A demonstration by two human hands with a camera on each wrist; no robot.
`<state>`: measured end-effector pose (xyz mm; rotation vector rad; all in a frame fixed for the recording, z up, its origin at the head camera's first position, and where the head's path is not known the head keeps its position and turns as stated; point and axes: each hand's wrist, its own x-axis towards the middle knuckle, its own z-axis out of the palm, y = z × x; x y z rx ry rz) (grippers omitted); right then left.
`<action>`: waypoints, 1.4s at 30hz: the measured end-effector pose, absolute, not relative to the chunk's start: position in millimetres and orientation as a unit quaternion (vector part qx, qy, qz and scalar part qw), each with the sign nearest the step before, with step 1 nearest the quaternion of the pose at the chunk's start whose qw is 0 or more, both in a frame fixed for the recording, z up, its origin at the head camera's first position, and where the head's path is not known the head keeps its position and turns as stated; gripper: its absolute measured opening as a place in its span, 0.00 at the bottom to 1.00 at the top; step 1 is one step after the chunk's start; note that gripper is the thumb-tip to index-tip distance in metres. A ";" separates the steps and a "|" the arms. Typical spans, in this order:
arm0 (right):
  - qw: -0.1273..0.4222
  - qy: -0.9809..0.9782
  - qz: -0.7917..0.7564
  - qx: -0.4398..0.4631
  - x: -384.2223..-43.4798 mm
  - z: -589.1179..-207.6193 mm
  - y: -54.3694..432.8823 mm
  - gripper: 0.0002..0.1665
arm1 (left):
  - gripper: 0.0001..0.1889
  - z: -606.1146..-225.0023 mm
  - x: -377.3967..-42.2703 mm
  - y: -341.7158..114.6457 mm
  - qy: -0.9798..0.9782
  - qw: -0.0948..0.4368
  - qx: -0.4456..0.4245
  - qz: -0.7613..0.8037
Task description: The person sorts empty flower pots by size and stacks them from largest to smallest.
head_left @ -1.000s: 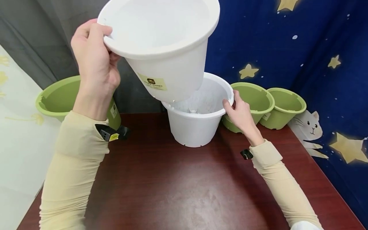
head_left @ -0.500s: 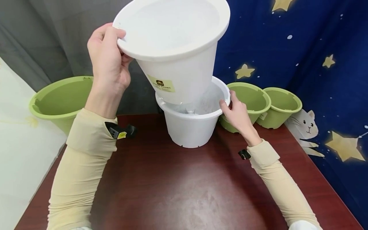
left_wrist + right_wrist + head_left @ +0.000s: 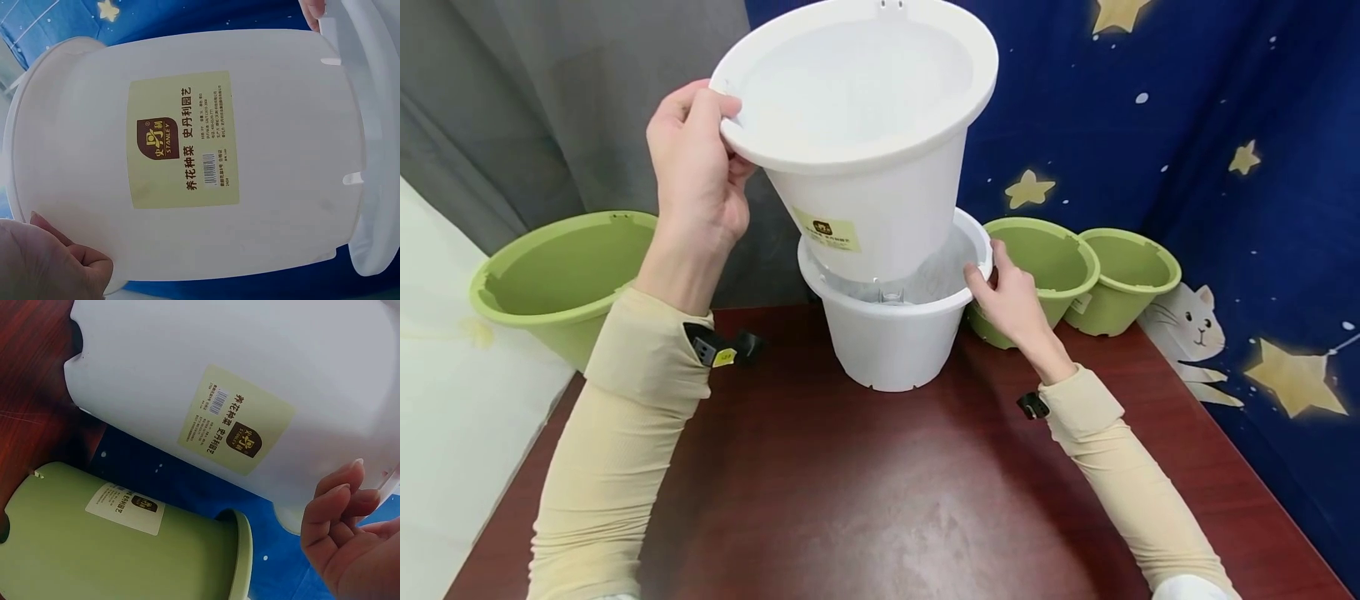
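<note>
My left hand [image 3: 700, 162] grips the left rim of a white plant pot [image 3: 868, 200], thumb over the rim and fingers beneath. This pot is held in the air, slightly tilted, its base at the mouth of a lower white plant pot [image 3: 891, 346]. The lower pot stands on the table, and clear plastic shows inside it. On its right rim, my right hand [image 3: 1011, 296] pinches the edge between thumb and fingers. In the left wrist view, a pale green label [image 3: 181, 140] faces out from the raised pot. Curled fingers [image 3: 334, 503] appear at the lower pot's rim in the right wrist view.
A large green pot [image 3: 565, 312] stands at the left, behind my forearm. Two smaller green pots, a nearer one [image 3: 1060, 292] and a farther one [image 3: 1112, 308], are to the right. Behind the dark red table [image 3: 880, 483] hang a grey curtain [image 3: 602, 100] and a blue starry one [image 3: 1150, 158].
My left hand has carried the raised white pot rightward and slightly down, bringing it over the lower pot. My right hand keeps its hold on the lower rim. The head view has shifted a little.
</note>
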<state>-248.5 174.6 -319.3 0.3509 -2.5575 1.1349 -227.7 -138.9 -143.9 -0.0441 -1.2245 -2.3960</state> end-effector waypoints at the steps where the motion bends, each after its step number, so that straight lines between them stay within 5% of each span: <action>1: 0.161 -0.895 0.398 0.123 -248.7 -319.3 174.2 0.33 | 0.06 -144.4 -228.0 -138.8 -0.446 0.223 -0.016 -0.867; 42: 0.168 -0.890 0.404 0.127 -246.3 -317.8 174.0 0.36 | 0.15 -176.2 -237.7 -119.6 -0.532 0.182 0.012 -0.827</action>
